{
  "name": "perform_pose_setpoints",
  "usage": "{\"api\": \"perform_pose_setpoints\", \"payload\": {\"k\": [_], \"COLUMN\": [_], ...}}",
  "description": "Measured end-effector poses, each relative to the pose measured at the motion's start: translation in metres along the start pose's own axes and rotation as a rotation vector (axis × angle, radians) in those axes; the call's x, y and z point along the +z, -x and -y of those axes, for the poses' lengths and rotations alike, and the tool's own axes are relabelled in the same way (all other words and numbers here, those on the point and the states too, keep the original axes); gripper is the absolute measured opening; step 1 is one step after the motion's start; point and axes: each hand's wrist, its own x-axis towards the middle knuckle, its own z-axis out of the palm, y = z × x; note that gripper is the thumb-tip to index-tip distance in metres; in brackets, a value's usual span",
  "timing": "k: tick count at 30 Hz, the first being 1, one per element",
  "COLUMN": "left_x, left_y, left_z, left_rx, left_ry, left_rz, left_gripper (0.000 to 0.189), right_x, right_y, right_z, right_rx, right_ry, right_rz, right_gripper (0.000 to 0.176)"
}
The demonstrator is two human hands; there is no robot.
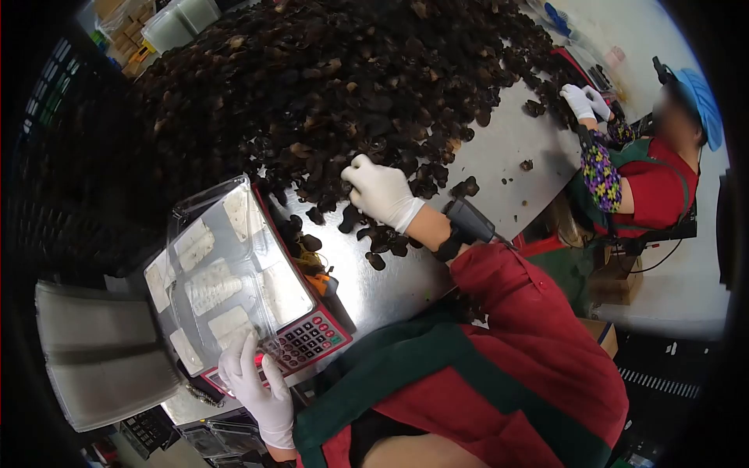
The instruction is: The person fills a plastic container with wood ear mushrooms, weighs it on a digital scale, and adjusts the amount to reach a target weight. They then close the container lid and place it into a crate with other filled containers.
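My left hand (pixel 261 390), in a white glove, has its fingers and thumb closed at the near edge of a clear plastic container (pixel 253 269). This container lies on a red scale (pixel 331 337) with a keypad and has pale patches on it. My right hand (pixel 380 193), gloved in white too, is over the near edge of a big heap of dark, flat pieces (pixel 335 93). Its fingers are curled inward, and what they hold is hidden. Beside the scale sits an orange-handled object (pixel 321 283).
Stacked clear trays (pixel 101 355) stand left of the scale. Loose dark pieces (pixel 376 260) lie on the metal table (pixel 511 140). Across at the right, a co-worker (pixel 655 171) in a blue cap has both gloved hands (pixel 581 101) by the heap. A dark crate wall is far left.
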Motion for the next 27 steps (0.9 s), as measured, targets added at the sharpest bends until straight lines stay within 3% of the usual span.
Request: {"api": "perform_pose_setpoints", "payload": {"k": [1,3,5,6,7,9,10,12,15,20,23,25,27], "left_x": [-0.001,-0.004,-0.006,-0.007,-0.01,-0.021,-0.023,-0.023,-0.016,-0.002,0.001,0.004,0.009], "left_y": [0.0,0.0,0.005,0.006,0.005,0.002,0.0,-0.004,-0.005,-0.006,-0.008,-0.008,-0.006], "left_z": [-0.001,-0.001,0.006,0.013,0.022,0.034,0.043,0.052,0.047,0.029,0.026,0.023,0.025], "left_rx": [-0.006,0.012,0.027,0.047,0.078,0.046,0.064,0.069,0.056,0.104,0.115,0.107,0.109], "left_ry": [0.005,0.024,0.05,0.076,0.057,0.063,-0.002,-0.017,-0.024,0.001,0.005,-0.001,-0.001], "left_rz": [-0.006,0.002,-0.045,-0.09,-0.124,-0.168,-0.175,-0.15,-0.123,-0.092,-0.097,-0.112,-0.131], "left_gripper": [0.034,0.034,0.035,0.036,0.048,0.059,0.067,0.064,0.052,0.045,0.045,0.044,0.037], "right_x": [0.0,0.001,-0.006,-0.022,-0.039,-0.053,-0.057,-0.064,-0.084,-0.126,-0.113,-0.061,-0.054], "right_y": [-0.002,-0.009,-0.019,-0.023,-0.024,-0.023,-0.024,-0.02,-0.023,-0.031,-0.028,-0.024,-0.004], "right_z": [-0.005,-0.025,-0.045,-0.047,-0.045,-0.053,-0.052,-0.043,-0.004,0.11,0.166,0.188,0.209], "right_rx": [0.034,-0.017,0.09,0.415,0.514,0.601,0.597,0.573,0.45,0.009,-0.281,-0.791,-0.703], "right_ry": [-0.092,-0.286,-0.615,-1.013,-1.199,-1.689,-1.682,-2.062,-2.097,-1.512,-1.275,-0.832,-0.39], "right_rz": [-0.104,-0.303,-0.268,-0.011,0.063,0.173,0.169,0.318,0.417,0.577,0.654,0.207,0.239], "right_gripper": [0.012,0.013,0.011,0.013,0.013,0.016,0.016,0.017,0.015,0.014,0.022,0.036,0.051]}}
